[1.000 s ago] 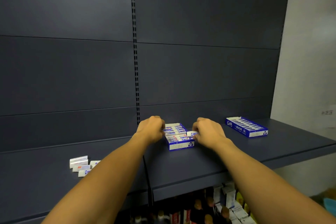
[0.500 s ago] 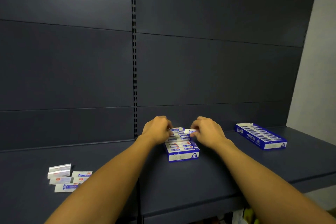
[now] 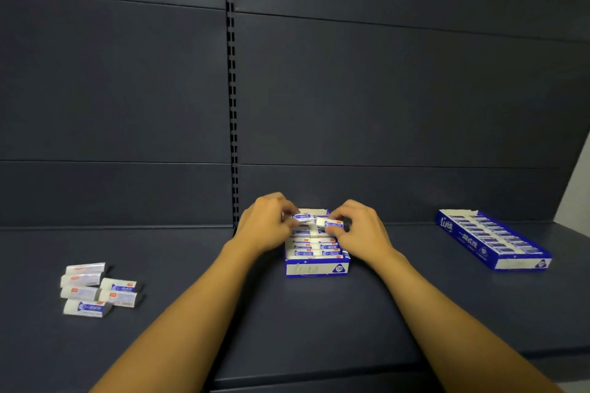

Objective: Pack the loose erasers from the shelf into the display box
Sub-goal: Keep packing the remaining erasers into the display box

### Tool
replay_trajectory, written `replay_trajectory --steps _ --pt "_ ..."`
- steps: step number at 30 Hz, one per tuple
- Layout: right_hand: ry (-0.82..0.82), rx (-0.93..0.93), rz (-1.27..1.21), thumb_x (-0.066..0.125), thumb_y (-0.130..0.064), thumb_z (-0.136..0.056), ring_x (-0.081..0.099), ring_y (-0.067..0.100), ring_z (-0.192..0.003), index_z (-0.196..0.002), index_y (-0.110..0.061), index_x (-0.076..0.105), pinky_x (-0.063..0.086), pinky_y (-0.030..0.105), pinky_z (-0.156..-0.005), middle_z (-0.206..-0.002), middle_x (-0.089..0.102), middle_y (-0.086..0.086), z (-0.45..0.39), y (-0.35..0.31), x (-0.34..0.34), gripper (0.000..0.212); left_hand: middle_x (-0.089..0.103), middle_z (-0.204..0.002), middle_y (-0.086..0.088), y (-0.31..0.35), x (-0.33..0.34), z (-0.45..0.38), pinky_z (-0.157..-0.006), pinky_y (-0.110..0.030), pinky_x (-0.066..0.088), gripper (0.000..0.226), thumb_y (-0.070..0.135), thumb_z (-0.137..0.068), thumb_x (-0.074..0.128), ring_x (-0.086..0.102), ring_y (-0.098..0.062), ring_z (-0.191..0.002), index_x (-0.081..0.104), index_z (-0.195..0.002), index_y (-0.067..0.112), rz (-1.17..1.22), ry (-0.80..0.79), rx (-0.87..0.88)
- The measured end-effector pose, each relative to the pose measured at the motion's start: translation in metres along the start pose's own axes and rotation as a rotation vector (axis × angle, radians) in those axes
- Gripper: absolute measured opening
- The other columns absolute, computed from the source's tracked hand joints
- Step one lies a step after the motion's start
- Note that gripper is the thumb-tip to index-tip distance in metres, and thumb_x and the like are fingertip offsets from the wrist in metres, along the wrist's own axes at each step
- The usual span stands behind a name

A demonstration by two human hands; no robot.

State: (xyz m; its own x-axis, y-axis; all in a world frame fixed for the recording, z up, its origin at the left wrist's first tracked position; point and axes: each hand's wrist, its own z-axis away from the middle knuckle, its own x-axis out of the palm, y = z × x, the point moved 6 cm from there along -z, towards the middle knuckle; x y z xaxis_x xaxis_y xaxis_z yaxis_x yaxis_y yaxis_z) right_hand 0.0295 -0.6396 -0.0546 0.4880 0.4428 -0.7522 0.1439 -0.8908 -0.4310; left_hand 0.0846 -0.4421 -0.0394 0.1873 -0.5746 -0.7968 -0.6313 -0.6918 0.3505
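A blue and white display box (image 3: 316,268) stands on the dark shelf at the centre, holding rows of wrapped erasers. My left hand (image 3: 266,223) rests at the box's far left corner, fingers pinched on a white and blue eraser (image 3: 301,217) lying at the back of the box. My right hand (image 3: 360,231) is at the right side, fingertips gripping another eraser (image 3: 329,222) just above the packed rows. Several loose erasers (image 3: 95,289) lie in a small pile on the shelf at the left.
A second, longer blue display box (image 3: 493,238) filled with erasers lies on the shelf at the right. A dark panelled back wall with a slotted upright (image 3: 232,89) rises behind. The shelf's front edge (image 3: 319,383) runs along the bottom.
Both hands stayed at the box; the right hand has lifted its eraser over the rows and the left now pinches one at the back. The camera view shifted left and lower.
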Motion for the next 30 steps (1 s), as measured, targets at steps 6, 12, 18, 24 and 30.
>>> replay_trajectory --steps 6,12,18,24,30 --pt "0.048 0.023 -0.109 0.082 -0.032 -0.081 0.063 0.006 -0.085 -0.096 -0.026 0.070 0.054 0.025 -0.067 -0.096 0.061 -0.019 -0.005 0.014 0.014 0.021 0.062 -0.105 0.018 -0.006 0.009 0.004 -0.082 -0.037 0.054 0.021 0.044 -0.089 0.072 0.059 -0.006 -0.097 0.074 -0.108 0.035 0.005 -0.040 -0.023" --pt "0.002 0.054 -0.222 0.085 -0.029 -0.079 0.061 -0.001 -0.079 -0.094 -0.028 0.070 0.041 0.010 -0.058 -0.093 0.060 -0.021 -0.009 0.024 0.025 0.022 0.061 -0.107 0.019 -0.017 0.027 0.004 -0.084 -0.039 0.057 0.025 0.044 -0.086 0.075 0.059 -0.006 -0.100 0.074 -0.109 0.035 0.025 -0.116 -0.050" --pt "-0.023 0.018 -0.216 0.084 -0.029 -0.080 0.060 0.001 -0.078 -0.097 -0.026 0.070 0.040 0.012 -0.059 -0.096 0.061 -0.017 -0.009 0.020 0.021 0.022 0.055 -0.105 0.016 -0.018 0.030 0.004 -0.087 -0.040 0.055 0.024 0.039 -0.087 0.076 0.057 -0.007 -0.101 0.076 -0.110 0.032 0.021 -0.132 -0.056" --pt "-0.037 0.017 -0.171 0.083 -0.030 -0.081 0.058 0.002 -0.079 -0.102 -0.023 0.070 0.041 0.015 -0.061 -0.102 0.062 -0.012 -0.008 0.019 0.017 0.026 0.061 -0.111 0.008 -0.015 0.031 0.004 -0.089 -0.036 0.054 0.027 0.033 -0.085 0.080 0.057 -0.010 -0.105 0.077 -0.112 0.031 0.024 -0.136 -0.094" --pt "-0.065 0.002 -0.135 0.080 -0.028 -0.084 0.061 0.007 -0.098 -0.108 -0.023 0.068 0.048 0.018 -0.069 -0.110 0.063 -0.009 -0.005 0.015 0.016 0.027 0.061 -0.113 0.011 -0.015 0.032 0.004 -0.085 -0.037 0.058 0.025 0.031 -0.082 0.082 0.060 -0.009 -0.103 0.075 -0.106 0.033 0.008 -0.149 -0.123"
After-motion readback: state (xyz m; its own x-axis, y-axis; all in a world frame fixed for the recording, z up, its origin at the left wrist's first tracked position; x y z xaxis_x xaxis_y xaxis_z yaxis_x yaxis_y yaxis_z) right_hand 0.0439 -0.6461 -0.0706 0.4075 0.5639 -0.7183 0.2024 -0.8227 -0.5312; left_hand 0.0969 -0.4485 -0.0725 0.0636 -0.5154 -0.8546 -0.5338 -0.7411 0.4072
